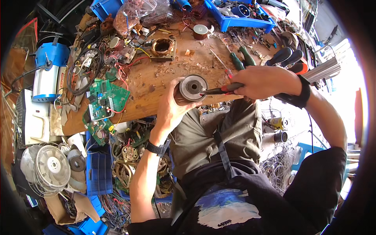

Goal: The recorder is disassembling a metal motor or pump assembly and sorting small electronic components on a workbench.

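Note:
My left hand is wrapped round a round metal part with a silver-grey face, a raised dark hub and a hole in its centre. It is held at the front edge of the wooden workbench, above my lap. My right hand is closed on pliers with dark jaws and red-and-black handles. Their tip touches the face of the round part beside its hub. Whether the jaws grip anything is too small to tell.
Green-handled screwdrivers lie beyond my right hand. A copper-wound motor stator, green circuit boards and wires cover the bench's left. A blue tray of parts stands at the back. Fan grilles and a blue crate sit lower left.

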Tool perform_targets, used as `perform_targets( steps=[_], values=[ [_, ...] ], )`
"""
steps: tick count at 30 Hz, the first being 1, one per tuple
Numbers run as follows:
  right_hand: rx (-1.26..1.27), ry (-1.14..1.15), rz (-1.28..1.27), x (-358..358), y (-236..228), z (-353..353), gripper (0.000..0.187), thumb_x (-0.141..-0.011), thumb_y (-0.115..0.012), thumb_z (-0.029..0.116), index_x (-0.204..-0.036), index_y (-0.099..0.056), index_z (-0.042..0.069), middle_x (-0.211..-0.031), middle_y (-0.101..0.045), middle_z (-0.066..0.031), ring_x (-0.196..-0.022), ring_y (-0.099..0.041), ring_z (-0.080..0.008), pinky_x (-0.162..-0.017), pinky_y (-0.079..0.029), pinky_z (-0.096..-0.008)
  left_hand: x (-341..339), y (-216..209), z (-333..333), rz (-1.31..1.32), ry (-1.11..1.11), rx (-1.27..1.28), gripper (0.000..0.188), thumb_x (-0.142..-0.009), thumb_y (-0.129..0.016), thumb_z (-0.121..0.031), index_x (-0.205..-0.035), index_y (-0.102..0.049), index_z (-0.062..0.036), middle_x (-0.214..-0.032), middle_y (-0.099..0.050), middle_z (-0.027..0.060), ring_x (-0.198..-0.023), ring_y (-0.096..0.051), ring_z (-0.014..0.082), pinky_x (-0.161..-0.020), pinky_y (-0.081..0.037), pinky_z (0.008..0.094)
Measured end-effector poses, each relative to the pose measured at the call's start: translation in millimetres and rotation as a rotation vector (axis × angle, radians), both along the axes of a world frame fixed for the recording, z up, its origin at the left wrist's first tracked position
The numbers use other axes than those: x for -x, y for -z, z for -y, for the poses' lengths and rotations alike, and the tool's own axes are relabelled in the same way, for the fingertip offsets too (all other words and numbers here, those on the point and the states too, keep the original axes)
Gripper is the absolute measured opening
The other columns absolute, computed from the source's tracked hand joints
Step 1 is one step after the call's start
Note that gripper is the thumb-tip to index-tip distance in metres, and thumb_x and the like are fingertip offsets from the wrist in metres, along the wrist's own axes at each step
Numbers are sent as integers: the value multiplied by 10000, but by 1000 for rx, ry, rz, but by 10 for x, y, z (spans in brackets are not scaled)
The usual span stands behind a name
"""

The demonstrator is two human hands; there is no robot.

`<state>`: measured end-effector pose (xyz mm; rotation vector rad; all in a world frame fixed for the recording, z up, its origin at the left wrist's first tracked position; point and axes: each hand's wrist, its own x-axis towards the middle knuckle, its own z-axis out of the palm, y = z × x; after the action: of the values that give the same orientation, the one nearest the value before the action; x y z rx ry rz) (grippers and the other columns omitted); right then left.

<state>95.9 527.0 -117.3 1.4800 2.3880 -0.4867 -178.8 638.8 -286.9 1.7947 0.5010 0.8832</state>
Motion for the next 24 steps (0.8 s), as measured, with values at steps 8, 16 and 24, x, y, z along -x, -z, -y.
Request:
perform_targets(
  steps=[8,16,24],
  values=[
    [255,302,199,280,-246,-309,370,-1056,-563,261,-1352,-688,79,-1016,-753,-208,-966,-743,-389,-879,-588,-492,3,-83,31,-96,-9,-21,780,-779,-943,-17,-1425,-506,-24,-1348,-692,150,-1276,-667,229,-1106,-534,372],
    [618,656,-483,95,119,-35,394,-1135,-516,212,-1465,-563,3,-948,-739,-142,-843,-778,-210,-766,-631,-335,-12,-39,8,-34,-18,-71,754,-788,-960,-177,-1405,-542,-63,-1279,-723,174,-1200,-712,337,-1008,-566,443],
    [409,471,-262,338,266,84,345,-1145,-510,280,-1378,-614,48,-826,-738,-83,-738,-759,-230,-691,-594,-390,5,-97,13,-150,-2,139,874,-779,-956,-69,-1503,-471,-2,-1442,-648,152,-1329,-633,222,-1150,-499,379]
  ],
)
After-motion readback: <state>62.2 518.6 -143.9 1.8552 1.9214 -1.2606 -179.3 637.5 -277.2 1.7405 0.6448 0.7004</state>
